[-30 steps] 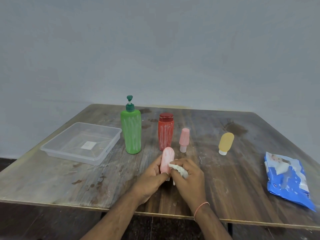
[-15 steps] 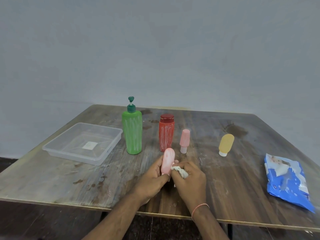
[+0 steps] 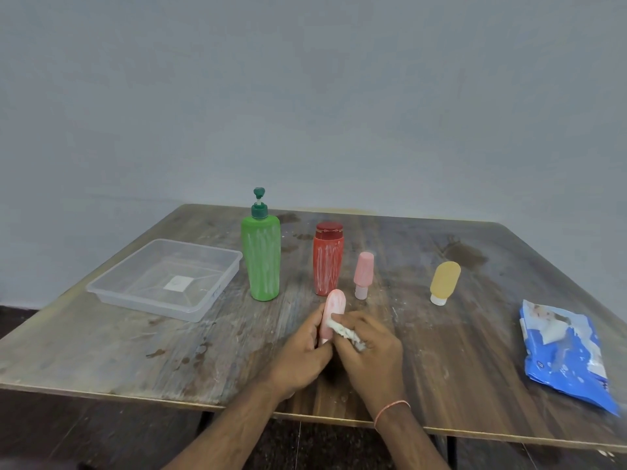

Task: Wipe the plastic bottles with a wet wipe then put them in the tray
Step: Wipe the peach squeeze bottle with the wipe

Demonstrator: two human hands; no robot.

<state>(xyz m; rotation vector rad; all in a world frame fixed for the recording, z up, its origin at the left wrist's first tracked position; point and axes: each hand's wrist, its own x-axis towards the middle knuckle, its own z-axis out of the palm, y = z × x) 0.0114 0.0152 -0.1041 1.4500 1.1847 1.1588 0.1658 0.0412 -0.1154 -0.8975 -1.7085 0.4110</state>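
— Hands, lower centre of the frame?
— Left hand (image 3: 305,351) wrapped round a small pink bottle (image 3: 333,312), grip closed on its lower half, upright with a slight tilt. Right hand (image 3: 368,351) pinching a crumpled white wet wipe (image 3: 344,332), pressed against the bottle's right side.

— Rest of the bottles?
— Standing on the wooden tabletop (image 3: 458,351) just above the hands: tall green pump bottle (image 3: 261,262) with whitish streaks, red bottle (image 3: 327,261) likewise streaked, second small pink bottle (image 3: 363,274) on its cap, yellow bottle (image 3: 444,282) further right, also cap-down.

— Tray?
— Clear plastic tray (image 3: 217,290) at left centre, just beside the green pump bottle — a white label visible through its floor.

— Anything else?
— Blue wipe packet (image 3: 566,354) lying flat near the right edge, well apart from the bottles. Thin orange band (image 3: 392,407) on the right wrist.
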